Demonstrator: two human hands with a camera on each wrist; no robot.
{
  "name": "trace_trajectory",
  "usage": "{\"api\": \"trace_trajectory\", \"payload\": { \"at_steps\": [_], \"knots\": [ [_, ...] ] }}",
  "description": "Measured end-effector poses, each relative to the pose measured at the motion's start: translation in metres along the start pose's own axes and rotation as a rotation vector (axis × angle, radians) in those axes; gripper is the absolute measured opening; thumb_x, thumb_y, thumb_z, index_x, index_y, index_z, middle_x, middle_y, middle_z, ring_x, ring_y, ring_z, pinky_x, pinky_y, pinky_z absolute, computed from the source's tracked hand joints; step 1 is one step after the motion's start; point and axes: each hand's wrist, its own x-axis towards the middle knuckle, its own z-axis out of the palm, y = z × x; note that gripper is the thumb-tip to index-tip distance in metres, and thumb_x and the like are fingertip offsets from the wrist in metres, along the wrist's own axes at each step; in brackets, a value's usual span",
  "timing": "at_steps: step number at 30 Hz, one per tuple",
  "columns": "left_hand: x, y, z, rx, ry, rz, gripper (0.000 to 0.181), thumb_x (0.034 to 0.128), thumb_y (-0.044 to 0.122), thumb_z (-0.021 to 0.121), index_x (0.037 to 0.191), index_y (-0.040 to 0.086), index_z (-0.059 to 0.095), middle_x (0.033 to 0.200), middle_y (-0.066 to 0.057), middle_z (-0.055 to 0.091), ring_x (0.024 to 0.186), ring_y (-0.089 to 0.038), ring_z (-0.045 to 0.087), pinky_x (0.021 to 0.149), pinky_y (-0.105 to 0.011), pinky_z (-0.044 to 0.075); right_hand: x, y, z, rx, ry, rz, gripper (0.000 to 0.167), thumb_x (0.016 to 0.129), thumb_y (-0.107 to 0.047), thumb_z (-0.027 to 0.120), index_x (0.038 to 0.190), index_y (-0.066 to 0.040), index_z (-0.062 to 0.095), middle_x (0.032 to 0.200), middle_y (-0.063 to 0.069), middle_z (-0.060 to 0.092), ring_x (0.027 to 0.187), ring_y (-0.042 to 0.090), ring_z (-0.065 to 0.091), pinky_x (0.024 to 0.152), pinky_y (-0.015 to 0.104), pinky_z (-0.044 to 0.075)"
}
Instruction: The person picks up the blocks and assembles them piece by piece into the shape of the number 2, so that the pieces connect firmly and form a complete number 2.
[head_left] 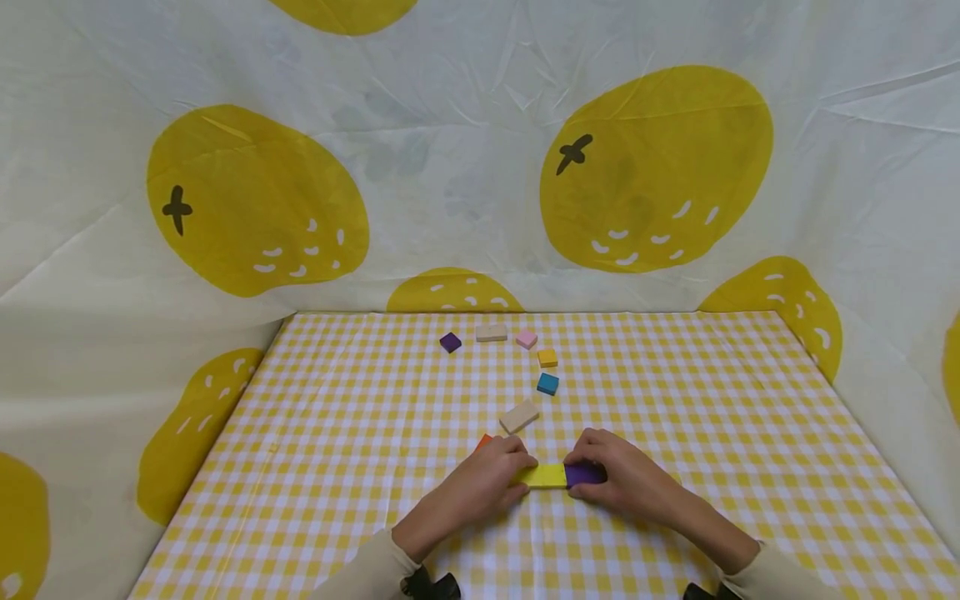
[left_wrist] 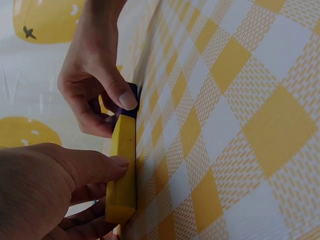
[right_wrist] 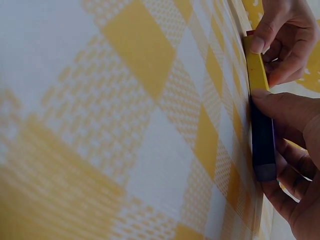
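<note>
My left hand (head_left: 489, 475) pinches a long yellow block (head_left: 547, 476) between thumb and fingers, low on the tablecloth. My right hand (head_left: 626, 475) pinches a dark purple block (head_left: 583, 474) in the same way. The two blocks meet end to end in one line, as the left wrist view also shows with the yellow block (left_wrist: 123, 170) nearest. From the right wrist, the purple block (right_wrist: 262, 140) is nearest, with the thumb lying by the joint. An orange block (head_left: 483, 441) peeks out behind the left hand, mostly hidden.
Beyond the hands a curved row of small blocks lies on the checked tablecloth (head_left: 360, 433): beige (head_left: 519, 416), blue (head_left: 548, 384), orange-yellow (head_left: 547, 358), pink (head_left: 527, 340), another beige (head_left: 491, 333) and purple (head_left: 450, 342). A fruit-patterned curtain (head_left: 457, 167) hangs behind the table.
</note>
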Motion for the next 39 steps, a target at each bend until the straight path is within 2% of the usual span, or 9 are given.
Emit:
{"api": "trace_trajectory", "payload": {
  "at_steps": [7, 16, 27, 39],
  "knots": [
    [0.004, -0.001, -0.002, -0.007, -0.018, -0.015, 0.028, 0.0901, 0.020, 0.079, 0.116, 0.009, 0.074, 0.111, 0.000, 0.064, 0.097, -0.012, 0.058, 0.086, -0.019, 0.049, 0.003, 0.002, 0.001, -0.010, 0.009, 0.023, 0.028, 0.084, -0.025, 0.084, 0.108, -0.013, 0.076, 0.101, -0.011, 0.057, 0.088, 0.003, 0.052, 0.072, 0.022, 0.050],
    [0.007, 0.001, -0.003, -0.013, -0.044, -0.048, 0.027, 0.0921, 0.020, 0.077, 0.117, 0.010, 0.074, 0.113, 0.001, 0.063, 0.099, -0.013, 0.058, 0.087, -0.020, 0.049, 0.007, 0.005, 0.003, -0.035, 0.030, -0.008, 0.026, 0.082, -0.025, 0.086, 0.103, -0.014, 0.075, 0.099, -0.011, 0.057, 0.085, 0.003, 0.051, 0.069, 0.020, 0.051],
    [0.010, 0.001, -0.005, 0.027, -0.018, -0.017, 0.025, 0.0917, 0.018, 0.077, 0.115, 0.011, 0.074, 0.111, 0.000, 0.064, 0.096, -0.014, 0.059, 0.084, -0.021, 0.049, 0.010, 0.008, 0.005, -0.057, 0.045, 0.009, 0.027, 0.082, -0.028, 0.086, 0.102, -0.016, 0.075, 0.098, -0.012, 0.055, 0.084, 0.003, 0.051, 0.069, 0.021, 0.050],
    [0.012, 0.001, -0.003, 0.053, -0.028, 0.000, 0.025, 0.0919, 0.019, 0.077, 0.115, 0.011, 0.074, 0.111, -0.001, 0.063, 0.099, -0.013, 0.061, 0.086, -0.022, 0.051, 0.012, 0.008, 0.003, -0.036, 0.027, 0.004, 0.027, 0.082, -0.028, 0.086, 0.103, -0.014, 0.076, 0.098, -0.011, 0.056, 0.081, 0.003, 0.051, 0.066, 0.020, 0.050]
  ]
}}
